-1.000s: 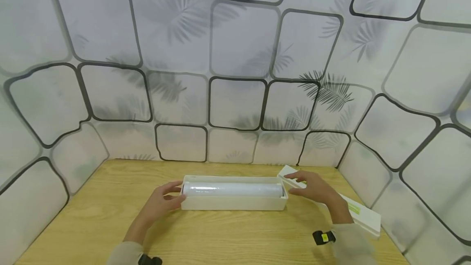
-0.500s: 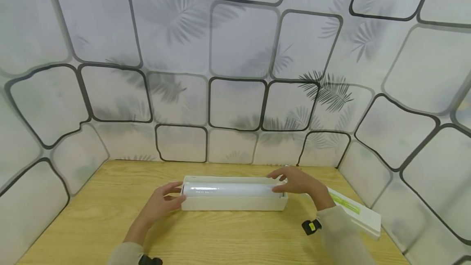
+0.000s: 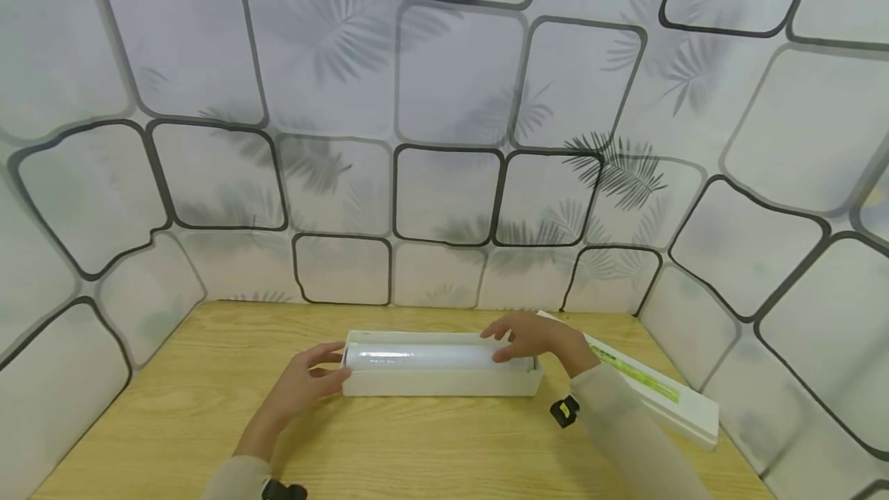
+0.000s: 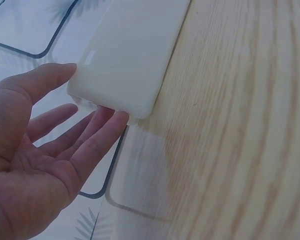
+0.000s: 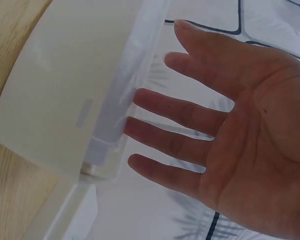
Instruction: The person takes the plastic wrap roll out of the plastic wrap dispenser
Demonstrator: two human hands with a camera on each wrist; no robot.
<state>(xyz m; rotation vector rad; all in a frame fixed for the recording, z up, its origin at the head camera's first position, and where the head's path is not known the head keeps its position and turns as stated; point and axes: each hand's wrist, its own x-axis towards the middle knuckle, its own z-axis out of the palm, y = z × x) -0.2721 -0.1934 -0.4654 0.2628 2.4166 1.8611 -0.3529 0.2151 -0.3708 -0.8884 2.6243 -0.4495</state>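
Note:
A long white box (image 3: 441, 386) lies on the wooden table, its top uncovered. Inside it is a glossy, whitish roll that looks like plastic wrap (image 3: 424, 358). My left hand (image 3: 305, 383) touches the left end of the box with thumb and fingertips; in the left wrist view the fingers (image 4: 97, 142) are fairly straight. Above the right part of the roll is my right hand (image 3: 531, 336), palm down. In the right wrist view its fingers (image 5: 170, 110) are spread and straight, tips close to the roll; contact cannot be made out.
A long white lid (image 3: 687, 407) with a green label lies slantwise right of the box, partly behind the right forearm. Patterned sheeting (image 3: 444, 176) stands around the back and sides of the table (image 3: 417, 454).
My right hand has moved left, from beside the box's right end near the lid to over the roll. The left hand and the box have stayed in place.

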